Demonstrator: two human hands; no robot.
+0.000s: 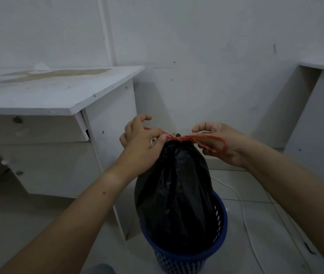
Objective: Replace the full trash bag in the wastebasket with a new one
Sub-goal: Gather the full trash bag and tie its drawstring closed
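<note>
Forearms [90, 204] reach a full black plastic trash bag [175, 190], upright in the blue mesh wastebasket [220, 224].
Its neck sits between the fingers [158, 142]: left hand [139, 141] and right hand [219, 144] each pinch the red drawstring [178, 138], equally near.

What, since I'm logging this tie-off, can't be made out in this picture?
Head view:
1. Knot in the red drawstring: small, blurred, partly behind fingers of the left hand.
2. Contents of the black trash bag: hidden by its opaque plastic.
3. Base of the blue wastebasket: cut off by the bottom edge.
</note>
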